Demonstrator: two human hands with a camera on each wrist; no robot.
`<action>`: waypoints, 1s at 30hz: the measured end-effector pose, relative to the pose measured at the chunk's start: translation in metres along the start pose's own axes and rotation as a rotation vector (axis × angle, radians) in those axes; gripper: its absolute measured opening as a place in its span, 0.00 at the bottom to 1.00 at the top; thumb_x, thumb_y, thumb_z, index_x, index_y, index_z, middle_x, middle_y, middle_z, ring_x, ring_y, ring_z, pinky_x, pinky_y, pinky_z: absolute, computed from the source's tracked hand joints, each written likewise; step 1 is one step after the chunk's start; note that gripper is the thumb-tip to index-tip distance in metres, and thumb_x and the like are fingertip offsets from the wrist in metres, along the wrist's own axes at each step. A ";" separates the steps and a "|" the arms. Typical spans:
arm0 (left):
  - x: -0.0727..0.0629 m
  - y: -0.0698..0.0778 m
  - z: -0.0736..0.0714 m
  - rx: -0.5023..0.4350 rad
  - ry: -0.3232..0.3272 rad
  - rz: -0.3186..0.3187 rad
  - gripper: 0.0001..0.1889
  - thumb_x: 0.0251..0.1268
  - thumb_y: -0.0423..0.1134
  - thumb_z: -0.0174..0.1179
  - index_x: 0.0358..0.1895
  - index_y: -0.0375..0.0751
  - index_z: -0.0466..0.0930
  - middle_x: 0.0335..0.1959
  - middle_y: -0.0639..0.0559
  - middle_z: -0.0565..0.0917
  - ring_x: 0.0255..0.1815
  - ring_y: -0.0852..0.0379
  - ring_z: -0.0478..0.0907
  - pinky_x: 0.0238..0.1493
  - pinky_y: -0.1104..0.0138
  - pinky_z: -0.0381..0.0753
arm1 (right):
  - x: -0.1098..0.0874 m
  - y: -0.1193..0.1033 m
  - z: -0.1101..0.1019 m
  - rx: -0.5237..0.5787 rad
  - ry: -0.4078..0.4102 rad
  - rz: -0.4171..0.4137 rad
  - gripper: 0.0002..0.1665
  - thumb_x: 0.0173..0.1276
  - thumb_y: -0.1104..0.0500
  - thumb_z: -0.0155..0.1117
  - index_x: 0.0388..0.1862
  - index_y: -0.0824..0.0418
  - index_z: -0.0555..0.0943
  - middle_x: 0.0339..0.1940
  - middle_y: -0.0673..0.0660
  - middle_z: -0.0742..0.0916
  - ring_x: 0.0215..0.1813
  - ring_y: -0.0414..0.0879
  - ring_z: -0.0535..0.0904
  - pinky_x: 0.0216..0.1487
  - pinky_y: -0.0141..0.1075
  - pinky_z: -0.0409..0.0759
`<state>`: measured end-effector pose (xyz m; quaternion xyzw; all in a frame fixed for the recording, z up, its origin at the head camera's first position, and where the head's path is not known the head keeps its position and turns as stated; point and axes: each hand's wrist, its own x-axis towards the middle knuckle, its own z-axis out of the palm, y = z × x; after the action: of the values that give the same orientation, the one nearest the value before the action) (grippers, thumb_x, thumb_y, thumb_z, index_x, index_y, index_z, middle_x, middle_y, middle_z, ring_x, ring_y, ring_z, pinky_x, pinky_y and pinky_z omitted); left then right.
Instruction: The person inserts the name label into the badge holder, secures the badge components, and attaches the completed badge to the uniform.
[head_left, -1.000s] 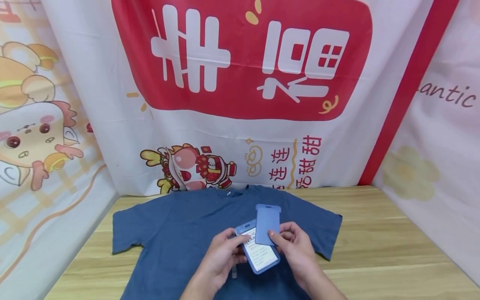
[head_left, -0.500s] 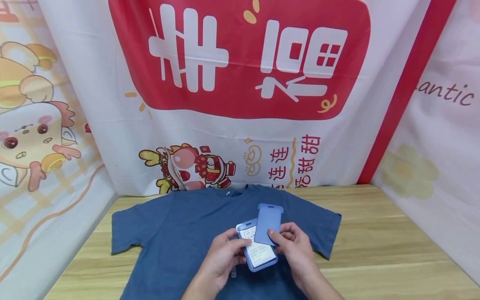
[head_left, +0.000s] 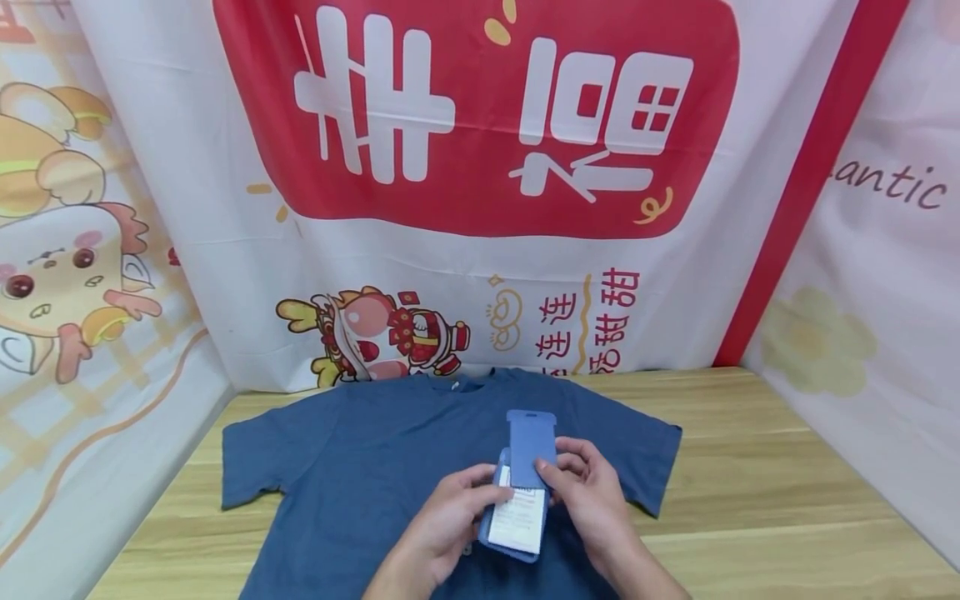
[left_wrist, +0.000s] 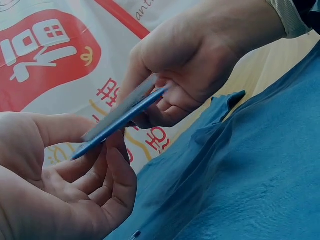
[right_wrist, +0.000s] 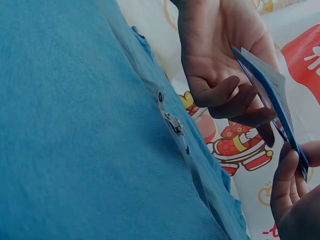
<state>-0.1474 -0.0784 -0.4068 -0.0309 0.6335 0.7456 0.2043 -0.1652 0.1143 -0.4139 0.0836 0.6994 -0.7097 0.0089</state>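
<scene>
Above the front of the shirt, near the middle of the workplace, a person's two bare hands are at work; the left hand point(head_left: 450, 517) pinches a flat blue rectangular card holder point(head_left: 517, 553), seemingly of plastic, thumb over its face and fingers beneath; the holder lies tilted, a white printed paper card point(head_left: 522, 523) set within its rim. The right hand point(head_left: 588, 492) pinches a thin blue slotted cover plate point(head_left: 532, 446), thumb on its lower end; the plate overlaps the card's upper part; from where I stand, I cannot tell whether plate and holder are engaged or merely overlapping.

For sound handling, in my judgement, the two long edges should be made parallel before any pressure is applied; the left thumb is best moved to the rim, since drag on the card could shift it; a light, even pinch should suffice, as thin plastic may bow.

Beneath the hands, a short-sleeved navy-blue fabric T-shirt point(head_left: 390, 467) is spread out; a small metal clip point(right_wrist: 176, 125) lies on it; under the shirt is a pale wood-grain table point(head_left: 750, 483); beyond hangs a white cloth backdrop point(head_left: 465, 250) with a red printed panel point(head_left: 480, 192) and sideways lettering.
</scene>
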 end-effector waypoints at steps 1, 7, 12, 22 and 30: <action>0.000 0.000 0.000 -0.002 0.003 0.001 0.24 0.76 0.41 0.66 0.69 0.34 0.80 0.47 0.53 0.91 0.40 0.60 0.86 0.43 0.65 0.85 | 0.000 0.000 0.000 0.014 0.012 -0.017 0.29 0.75 0.61 0.73 0.69 0.66 0.73 0.41 0.53 0.87 0.37 0.43 0.81 0.35 0.35 0.83; -0.001 -0.003 0.000 -0.046 -0.027 0.020 0.24 0.78 0.41 0.65 0.68 0.30 0.76 0.42 0.50 0.92 0.36 0.56 0.90 0.40 0.62 0.89 | 0.002 0.002 0.000 0.088 0.083 -0.066 0.27 0.75 0.64 0.71 0.65 0.69 0.69 0.44 0.57 0.84 0.35 0.41 0.84 0.35 0.35 0.86; -0.002 -0.003 0.000 -0.083 -0.006 0.059 0.23 0.77 0.34 0.65 0.68 0.27 0.72 0.46 0.42 0.93 0.37 0.52 0.94 0.41 0.61 0.92 | 0.003 0.001 0.000 0.117 0.107 -0.057 0.23 0.74 0.64 0.72 0.57 0.67 0.69 0.42 0.57 0.83 0.36 0.43 0.84 0.35 0.37 0.89; -0.002 -0.001 -0.005 -0.059 0.076 0.039 0.22 0.76 0.39 0.68 0.65 0.34 0.75 0.43 0.46 0.91 0.28 0.57 0.89 0.29 0.71 0.84 | 0.000 0.000 -0.002 0.159 0.061 -0.027 0.28 0.72 0.62 0.74 0.65 0.69 0.73 0.38 0.53 0.87 0.33 0.43 0.85 0.37 0.36 0.89; -0.001 0.001 -0.004 -0.093 0.091 0.040 0.29 0.77 0.41 0.68 0.72 0.30 0.71 0.44 0.46 0.93 0.32 0.57 0.91 0.34 0.69 0.88 | 0.000 0.000 -0.002 0.167 0.103 -0.036 0.27 0.70 0.63 0.77 0.61 0.68 0.75 0.39 0.52 0.88 0.33 0.43 0.85 0.37 0.35 0.88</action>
<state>-0.1475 -0.0832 -0.4062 -0.0616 0.6071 0.7762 0.1587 -0.1652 0.1165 -0.4139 0.1077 0.6388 -0.7604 -0.0466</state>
